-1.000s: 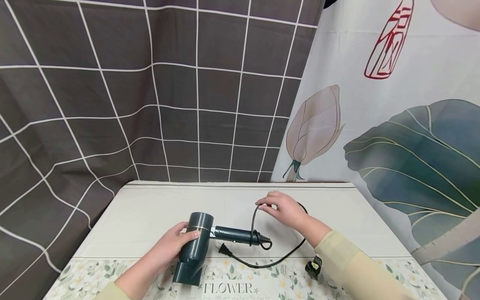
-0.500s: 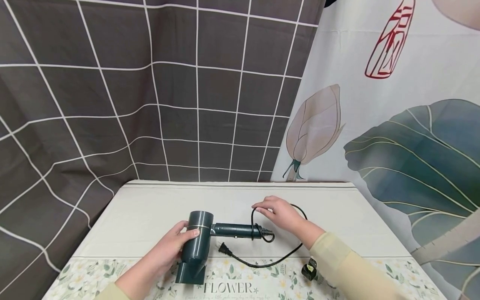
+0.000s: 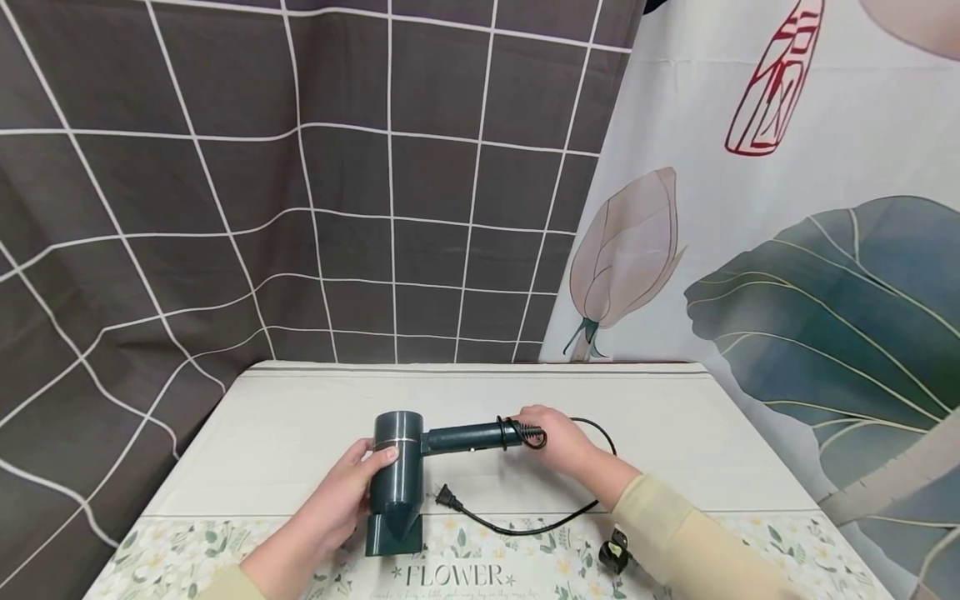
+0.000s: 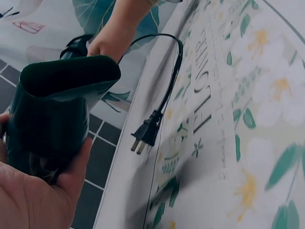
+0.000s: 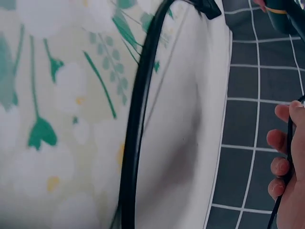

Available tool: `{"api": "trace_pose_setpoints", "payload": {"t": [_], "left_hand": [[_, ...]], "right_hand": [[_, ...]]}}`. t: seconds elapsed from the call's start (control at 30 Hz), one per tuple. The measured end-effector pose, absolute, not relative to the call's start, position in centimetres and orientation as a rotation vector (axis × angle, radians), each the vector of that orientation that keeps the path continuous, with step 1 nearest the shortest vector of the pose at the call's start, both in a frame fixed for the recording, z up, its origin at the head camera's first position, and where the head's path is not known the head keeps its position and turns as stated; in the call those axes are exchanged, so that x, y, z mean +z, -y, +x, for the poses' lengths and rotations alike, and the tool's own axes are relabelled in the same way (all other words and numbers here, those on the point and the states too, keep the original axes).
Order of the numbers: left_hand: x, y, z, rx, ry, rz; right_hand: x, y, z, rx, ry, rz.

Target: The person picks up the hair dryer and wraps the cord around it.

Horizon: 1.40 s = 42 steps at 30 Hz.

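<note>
Past the tablecloth's floral near band (image 3: 528, 552) shows a two-prong plug (image 3: 448, 497), then a dark green hair dryer (image 3: 401, 477) above the cloth, its barrel clamped in the left hand (image 3: 347, 483), the right hand (image 3: 561, 440) curled round the black power cord (image 3: 536, 530) by the handle (image 3: 463, 437), a grid-patterned curtain (image 3: 345, 175) behind.

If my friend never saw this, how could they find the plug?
Start at the pale table, then find the dark green hair dryer in the left hand. In the head view, the plug is below the dryer's handle. Unlike its black cord, it has two metal prongs.
</note>
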<state>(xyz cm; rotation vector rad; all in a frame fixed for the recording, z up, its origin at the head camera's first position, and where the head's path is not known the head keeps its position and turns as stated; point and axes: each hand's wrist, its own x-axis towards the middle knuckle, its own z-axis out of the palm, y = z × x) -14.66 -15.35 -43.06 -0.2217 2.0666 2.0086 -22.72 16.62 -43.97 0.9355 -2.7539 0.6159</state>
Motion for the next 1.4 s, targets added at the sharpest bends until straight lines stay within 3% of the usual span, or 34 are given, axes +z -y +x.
{"api": "trace_pose_setpoints", "payload": {"t": [0.1,0.4,1.4], "left_hand": [[-43.0,15.0,-14.7,2.029,-2.063,-0.229],[-42.8,14.6,-15.0,2.047,-2.084,-0.281],[-43.2,16.2,-16.0,1.988,-2.245,-0.394]], "right_hand": [[-44.2,-16.2,-22.2,0.638,2.79,0.893],[-44.1,-15.4,-21.0,0.413,2.67,1.099],[-42.1,-15.2,-18.9,0.425,2.644,0.937]]}}
